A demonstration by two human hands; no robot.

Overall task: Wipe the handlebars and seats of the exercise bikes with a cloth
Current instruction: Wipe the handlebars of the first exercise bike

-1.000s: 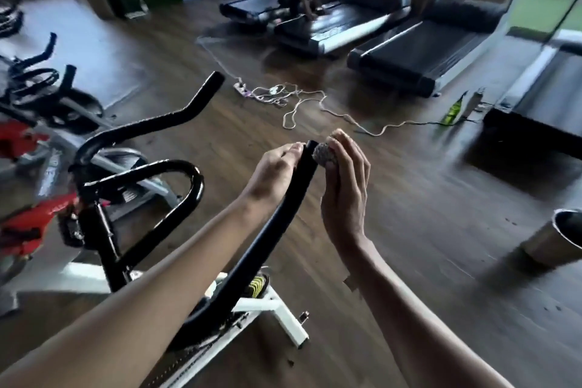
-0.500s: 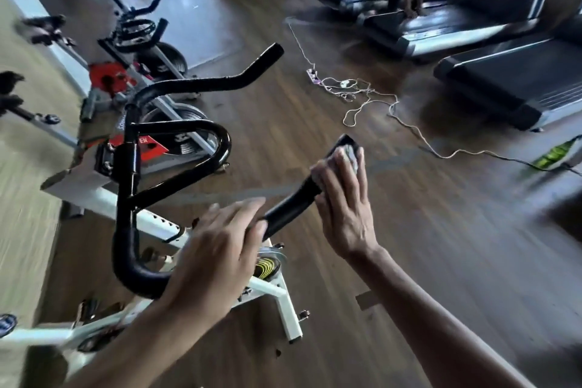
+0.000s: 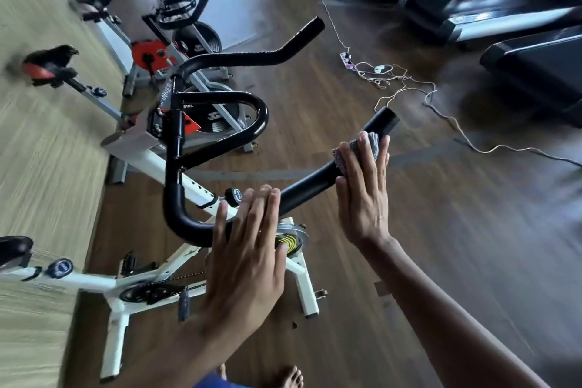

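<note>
The black handlebar (image 3: 217, 101) of a white exercise bike (image 3: 151, 283) fills the middle of the head view. Its right arm (image 3: 315, 183) rises toward an open tube end. My right hand (image 3: 362, 192) presses a grey cloth (image 3: 356, 148) against that arm just below the tube end, fingers straight over the cloth. My left hand (image 3: 248, 255) lies flat with straight fingers over the lower bend of the same bar. The bike's black seat (image 3: 14, 250) shows at the left edge.
Two more bikes stand at upper left, one with a red and black seat (image 3: 47, 64). Treadmills (image 3: 472, 12) line the back right, where a person crouches. A power strip and tangled cord (image 3: 387, 79) lie on the wooden floor. My bare foot (image 3: 289, 376) is below.
My right hand and the cloth have slid down from the bar's tip, leaving the tube end bare. My left hand let go of the upper bar and dropped to the lower bend. The view swung left.
</note>
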